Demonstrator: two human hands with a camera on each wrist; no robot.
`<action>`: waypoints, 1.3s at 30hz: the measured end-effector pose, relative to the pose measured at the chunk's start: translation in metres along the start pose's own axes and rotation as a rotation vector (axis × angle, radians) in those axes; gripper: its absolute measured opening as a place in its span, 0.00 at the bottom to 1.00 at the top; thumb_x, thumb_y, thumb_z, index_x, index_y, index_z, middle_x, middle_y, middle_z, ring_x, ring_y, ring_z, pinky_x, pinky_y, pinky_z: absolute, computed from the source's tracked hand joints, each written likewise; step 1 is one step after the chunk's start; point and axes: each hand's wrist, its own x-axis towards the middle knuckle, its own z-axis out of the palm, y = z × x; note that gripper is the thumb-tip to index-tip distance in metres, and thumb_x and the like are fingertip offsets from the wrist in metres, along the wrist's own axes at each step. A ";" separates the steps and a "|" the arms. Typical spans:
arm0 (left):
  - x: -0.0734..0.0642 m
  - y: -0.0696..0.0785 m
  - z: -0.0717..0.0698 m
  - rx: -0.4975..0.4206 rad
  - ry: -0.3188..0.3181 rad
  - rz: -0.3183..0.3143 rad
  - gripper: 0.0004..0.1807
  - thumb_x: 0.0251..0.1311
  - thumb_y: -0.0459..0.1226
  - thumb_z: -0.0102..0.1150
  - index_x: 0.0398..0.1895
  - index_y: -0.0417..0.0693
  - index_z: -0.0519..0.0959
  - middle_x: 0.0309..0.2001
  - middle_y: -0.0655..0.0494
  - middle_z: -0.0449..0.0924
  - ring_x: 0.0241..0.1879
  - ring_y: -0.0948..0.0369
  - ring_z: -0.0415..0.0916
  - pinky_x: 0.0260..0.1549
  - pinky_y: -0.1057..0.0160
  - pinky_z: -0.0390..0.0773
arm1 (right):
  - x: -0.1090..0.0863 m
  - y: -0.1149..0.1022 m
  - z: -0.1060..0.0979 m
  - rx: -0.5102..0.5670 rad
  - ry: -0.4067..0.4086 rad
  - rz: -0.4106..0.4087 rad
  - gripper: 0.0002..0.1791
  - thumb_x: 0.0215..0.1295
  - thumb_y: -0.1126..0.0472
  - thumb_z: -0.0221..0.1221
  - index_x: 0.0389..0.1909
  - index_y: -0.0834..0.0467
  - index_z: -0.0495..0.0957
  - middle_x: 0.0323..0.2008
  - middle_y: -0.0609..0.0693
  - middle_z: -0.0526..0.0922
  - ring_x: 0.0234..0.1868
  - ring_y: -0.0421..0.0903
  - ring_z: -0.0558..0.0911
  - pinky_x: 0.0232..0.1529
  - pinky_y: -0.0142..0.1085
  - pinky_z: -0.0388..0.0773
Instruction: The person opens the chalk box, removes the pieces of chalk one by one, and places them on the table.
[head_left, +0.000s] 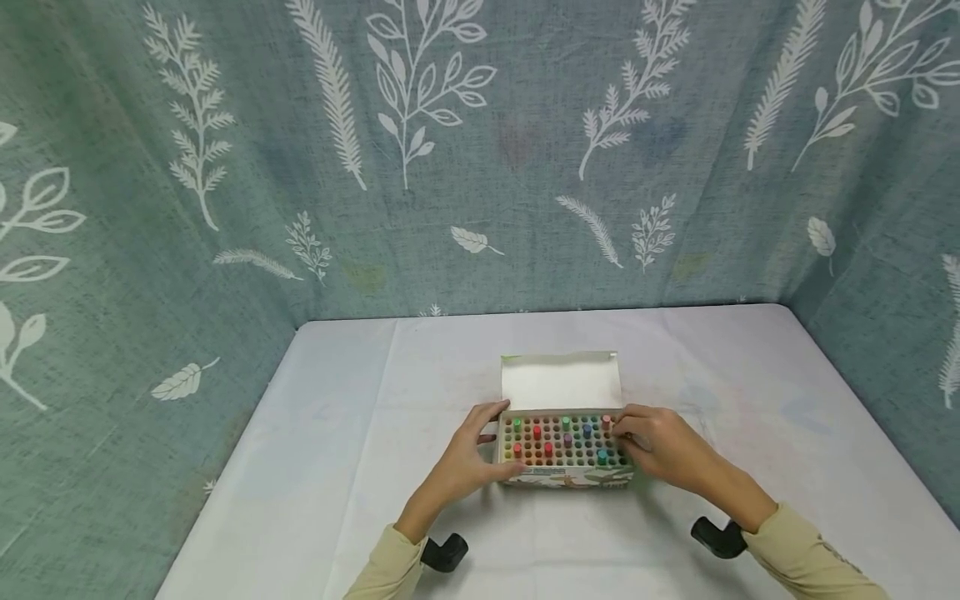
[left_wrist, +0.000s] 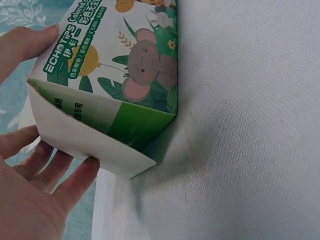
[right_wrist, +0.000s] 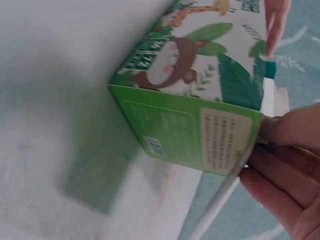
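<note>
A printed cardboard box of coloured chalk (head_left: 573, 478) stands on the table with its white lid (head_left: 561, 381) raised at the back. Inside, a holder with rows of round holes has several chalk sticks poking up, among them a red chalk (head_left: 548, 448) and a teal chalk (head_left: 602, 457). My left hand (head_left: 463, 458) grips the box's left end, thumb at the front edge and fingers against the side flap (left_wrist: 85, 142). At the right end, my right hand (head_left: 667, 446) has thumb and fingers together over the rim; a bit of yellow chalk (right_wrist: 262, 141) shows between them.
A white cloth-covered table (head_left: 420, 358) lies under the box. Green-grey leaf-patterned curtains (head_left: 510, 167) hang behind and at both sides. Black wrist mounts, left mount (head_left: 444, 553) and right mount (head_left: 718, 537), sit by the sleeves.
</note>
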 end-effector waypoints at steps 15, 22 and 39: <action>0.003 -0.009 0.002 -0.004 -0.003 -0.018 0.49 0.46 0.40 0.75 0.71 0.48 0.58 0.68 0.49 0.57 0.66 0.49 0.57 0.58 0.45 0.70 | 0.001 0.003 -0.005 0.158 0.045 0.077 0.13 0.46 0.79 0.66 0.29 0.60 0.83 0.33 0.49 0.81 0.32 0.44 0.82 0.30 0.28 0.82; 0.006 -0.018 0.003 -0.020 -0.001 -0.004 0.49 0.44 0.42 0.75 0.71 0.53 0.59 0.67 0.54 0.58 0.66 0.53 0.57 0.58 0.49 0.71 | 0.002 0.001 -0.009 0.177 0.052 0.145 0.13 0.48 0.79 0.65 0.30 0.59 0.83 0.34 0.48 0.81 0.34 0.46 0.83 0.29 0.28 0.82; 0.005 -0.016 0.001 0.006 -0.001 0.010 0.49 0.45 0.48 0.74 0.71 0.53 0.59 0.67 0.55 0.58 0.65 0.54 0.58 0.58 0.50 0.72 | 0.011 0.000 -0.019 0.119 0.093 -0.015 0.18 0.43 0.85 0.63 0.31 0.61 0.83 0.35 0.48 0.78 0.33 0.43 0.80 0.28 0.26 0.78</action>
